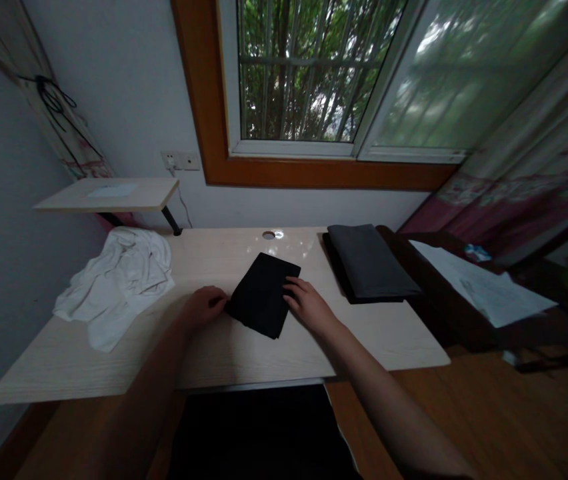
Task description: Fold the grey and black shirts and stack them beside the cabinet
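A black folded cloth (263, 293) lies flat at a slant in the middle of the pale wooden desk (204, 370). My left hand (203, 308) is curled at its left corner, thumb and fingers closed on the edge there. On the cloth's right edge rests my right hand (309, 303), its fingers stretched out and slightly apart. To the right sits a stack of dark grey and black folded cloth (371, 261). A crumpled white cloth (124, 277) is heaped on the left, apart from both hands.
A small raised shelf (149, 193) with a paper on it stands at the back left. Behind the desk are a wall socket (180, 161) and a barred window (304, 73). White sheets (479, 287) lie on a dark surface at the right, by a curtain (519, 160).
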Tool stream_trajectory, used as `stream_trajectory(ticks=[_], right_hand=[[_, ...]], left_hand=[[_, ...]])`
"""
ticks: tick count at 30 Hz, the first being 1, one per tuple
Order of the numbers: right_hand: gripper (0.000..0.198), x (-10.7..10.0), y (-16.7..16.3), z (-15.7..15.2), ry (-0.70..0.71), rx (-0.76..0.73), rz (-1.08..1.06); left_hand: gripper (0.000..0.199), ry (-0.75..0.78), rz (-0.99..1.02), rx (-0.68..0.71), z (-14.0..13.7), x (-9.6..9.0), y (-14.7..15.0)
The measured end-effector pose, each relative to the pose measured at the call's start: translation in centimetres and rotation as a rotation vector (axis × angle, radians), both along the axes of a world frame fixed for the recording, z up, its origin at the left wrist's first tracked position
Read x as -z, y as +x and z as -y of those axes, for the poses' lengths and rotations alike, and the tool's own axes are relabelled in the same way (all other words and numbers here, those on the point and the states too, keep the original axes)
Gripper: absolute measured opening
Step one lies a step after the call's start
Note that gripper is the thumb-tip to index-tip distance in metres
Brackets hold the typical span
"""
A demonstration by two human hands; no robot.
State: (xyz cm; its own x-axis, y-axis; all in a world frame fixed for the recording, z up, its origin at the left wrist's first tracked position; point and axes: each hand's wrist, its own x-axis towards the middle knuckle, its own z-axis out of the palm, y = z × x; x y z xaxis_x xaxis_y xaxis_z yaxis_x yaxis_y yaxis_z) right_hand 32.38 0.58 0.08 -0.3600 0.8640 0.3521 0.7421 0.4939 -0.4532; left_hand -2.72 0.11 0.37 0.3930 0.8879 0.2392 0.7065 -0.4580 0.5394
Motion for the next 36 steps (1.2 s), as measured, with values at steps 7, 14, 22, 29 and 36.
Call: stream_trajectory(ticks=[7,14,22,29,36], right_hand=[[0.032,1.6,0.0,-2.8,-0.021,-0.076,-0.105],[0.032,1.8,-1.6,-4.1,-0.041,-0.224,-0.172],[0.035,1.3,-4.0,-2.7,-0.02,-0.294,-0.183],[0.034,1.3,-4.0,-2.5,0.0,-0.278,-0.178],[0.034,1.1,-3.9,-2.3,-0.004,-0.272,-0.196]], left_hand=[[0.028,0.011,0.035,-0.038,-0.4,0.1,0.3],[0.031,0.121,0.051,-0.214,-1.3,0.8,0.4],[0.045,0.055,0.091,-0.296,-1.2,1.0,0.7],[0.065,-0.084,0.277,-0.294,-1.2,0.9,1.3],[0.07,-0.22,0.571,-0.387,-2.9,1.0,2.9]])
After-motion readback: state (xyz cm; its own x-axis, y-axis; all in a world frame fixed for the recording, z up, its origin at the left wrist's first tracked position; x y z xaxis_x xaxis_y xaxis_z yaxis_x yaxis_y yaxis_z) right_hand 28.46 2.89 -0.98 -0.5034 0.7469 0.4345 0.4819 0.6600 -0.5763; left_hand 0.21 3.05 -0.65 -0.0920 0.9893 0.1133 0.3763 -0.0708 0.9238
